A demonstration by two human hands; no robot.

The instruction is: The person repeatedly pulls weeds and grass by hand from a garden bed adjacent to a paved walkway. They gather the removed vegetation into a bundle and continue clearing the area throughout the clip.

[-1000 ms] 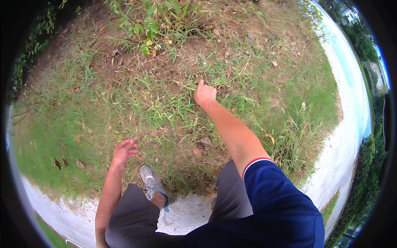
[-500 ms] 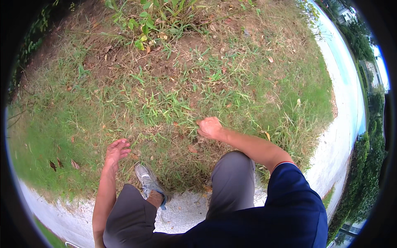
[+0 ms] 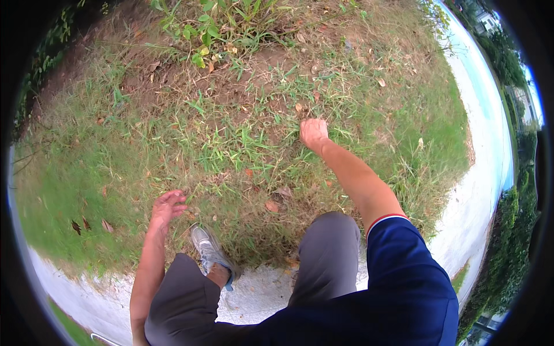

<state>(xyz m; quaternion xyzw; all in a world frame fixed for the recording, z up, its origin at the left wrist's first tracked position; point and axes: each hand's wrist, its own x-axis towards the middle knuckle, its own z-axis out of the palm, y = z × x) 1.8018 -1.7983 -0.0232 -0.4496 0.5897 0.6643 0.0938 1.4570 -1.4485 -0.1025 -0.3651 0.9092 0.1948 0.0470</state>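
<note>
Head cam looking straight down at a patch of lawn. Right hand (image 3: 313,133) sits just above the middle of the frame, arm stretched out, fingers curled into a fist down in the grass (image 3: 231,147); it looks closed around a tuft, but I can't make out exactly what's inside the fist. Left hand (image 3: 167,206) is down at lower left, fingers loose and a bit spread, holding nothing, hovering just above the grass. The two hands are well apart.

Just right of and below the left hand there's a grey sneaker (image 3: 209,251), toe on the grass, heel over the pale concrete strip (image 3: 254,294) that runs along the bottom of the frame. Grey shorts and a navy sleeve with a red and white cuff fill the lower middle and lower right.

Further out: dry brown leaves (image 3: 272,205) scattered between the hands, bare dirt (image 3: 231,75) in the upper middle, and a leafy green weed (image 3: 202,29) at the top. A pale paved path (image 3: 490,144) curves down the right edge.
</note>
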